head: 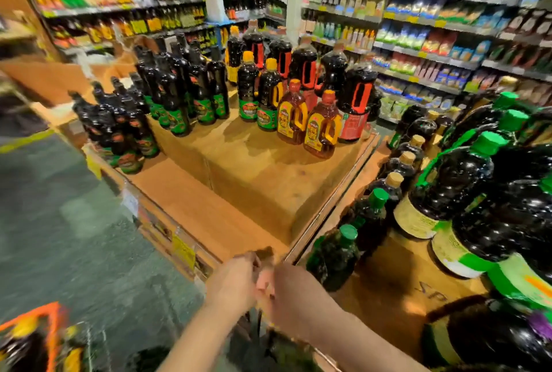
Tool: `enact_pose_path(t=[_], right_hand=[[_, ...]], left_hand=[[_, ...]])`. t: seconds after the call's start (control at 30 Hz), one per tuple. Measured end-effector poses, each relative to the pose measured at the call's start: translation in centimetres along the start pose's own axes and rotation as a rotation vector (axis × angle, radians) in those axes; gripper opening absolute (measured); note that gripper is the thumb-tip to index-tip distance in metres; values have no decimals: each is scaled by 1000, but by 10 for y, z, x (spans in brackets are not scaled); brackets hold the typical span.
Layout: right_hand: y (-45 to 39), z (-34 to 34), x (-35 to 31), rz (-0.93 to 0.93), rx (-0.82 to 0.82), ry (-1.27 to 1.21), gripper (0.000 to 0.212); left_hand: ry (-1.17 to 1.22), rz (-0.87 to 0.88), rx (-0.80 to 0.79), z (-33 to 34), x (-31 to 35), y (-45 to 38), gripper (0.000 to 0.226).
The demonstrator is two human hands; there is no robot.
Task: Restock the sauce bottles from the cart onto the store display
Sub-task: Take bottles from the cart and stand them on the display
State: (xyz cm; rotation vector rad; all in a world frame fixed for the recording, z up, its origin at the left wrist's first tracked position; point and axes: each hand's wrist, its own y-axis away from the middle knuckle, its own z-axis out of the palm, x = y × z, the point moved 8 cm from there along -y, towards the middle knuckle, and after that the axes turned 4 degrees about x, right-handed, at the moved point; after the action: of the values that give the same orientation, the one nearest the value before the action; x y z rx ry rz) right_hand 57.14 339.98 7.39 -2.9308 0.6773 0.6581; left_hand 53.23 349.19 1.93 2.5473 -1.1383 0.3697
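My left hand (236, 279) and my right hand (288, 289) meet at the near corner of the wooden display (239, 168). Both are motion-blurred. A small brown shape (265, 252) shows just above where they touch; what it is and whether either hand holds it I cannot tell. On the display's upper step stand dark sauce bottles with green labels (179, 91), large dark jugs with red handles (357, 99) and two amber bottles with yellow labels (321, 129). More dark bottles (119, 129) fill the lower step at the left. The orange-framed cart (49, 330) with bottles sits at the bottom left.
A second wooden display at the right carries green-capped dark bottles (337, 252) and large jugs (466, 180). Stocked shelves (418, 28) line the back and right walls. Grey floor (59, 222) runs along the left, and yellow price tags (183, 249) hang from the display's front edge.
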Motion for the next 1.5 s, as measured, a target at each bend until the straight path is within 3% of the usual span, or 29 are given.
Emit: enact_pose_path(t=[0.1,0.17,0.23,0.57,0.8,0.97,1.1,1.3,1.5], right_hand=[[12,2,-29,-172,80,157,18],[23,27,-46,-256,-94,86,9],[33,52,-65,-353,-251,-5,13],[80,139,-232,-793,-477,30,20],[82,211,-316,-856,-605,49,11],[92,270,-346,-870,-771,163,18],[82,318,-363,-867,-879,265,10],[48,385,-423,-994,-913,377,19],[25,454,-503,-1065,-886,384,15]], left_hand=[[23,-170,11,7,-28,43,23],[45,-302,44,8,-52,75,25],[70,-395,86,5,-77,109,29],[126,-835,253,-23,-207,278,38],[203,-1011,242,3,-286,358,33],[287,-1110,225,27,-317,396,33],[305,-1209,240,36,-347,416,36],[381,-1391,222,47,-399,432,33],[302,-1582,196,50,-478,468,26]])
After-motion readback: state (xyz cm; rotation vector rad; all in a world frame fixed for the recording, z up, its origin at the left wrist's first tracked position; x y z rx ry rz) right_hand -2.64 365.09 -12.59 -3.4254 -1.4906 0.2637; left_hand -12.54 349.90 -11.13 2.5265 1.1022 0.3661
